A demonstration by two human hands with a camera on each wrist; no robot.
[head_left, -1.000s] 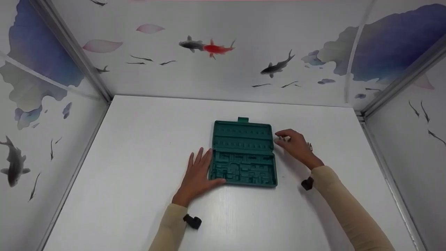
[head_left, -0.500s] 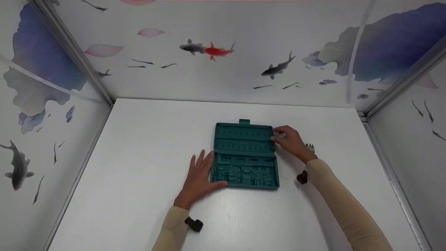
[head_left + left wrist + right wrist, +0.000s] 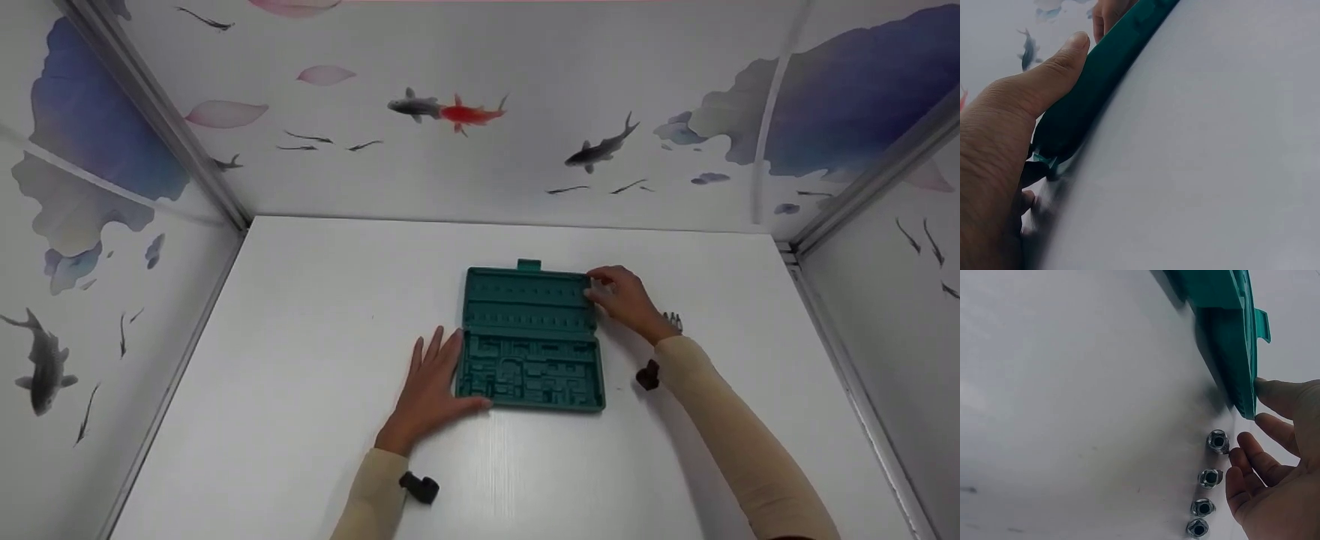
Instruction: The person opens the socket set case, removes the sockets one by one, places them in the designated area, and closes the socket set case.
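A green plastic moulded case (image 3: 529, 300) lies open on the white table, its lid part away from me and a latch tab at the far edge. My left hand (image 3: 431, 394) rests at its near left corner, fingers spread straight along the side and thumb against the front edge. In the left wrist view the thumb presses on the case wall (image 3: 1086, 95). At the lid's far right corner, my right hand (image 3: 626, 300) pinches the rim between thumb and forefinger. The right wrist view shows its other fingers loosely bent beside a metal socket (image 3: 1217, 441).
Several metal sockets (image 3: 1203, 507) stand in a row on the table right of the case, partly hidden by the right hand in the head view. White panels printed with fish (image 3: 600, 150) enclose the table (image 3: 315, 300) at the back and sides.
My right hand has moved left from beside the case onto the lid's right rim. The left hand stays at the case. The head view has shifted slightly.
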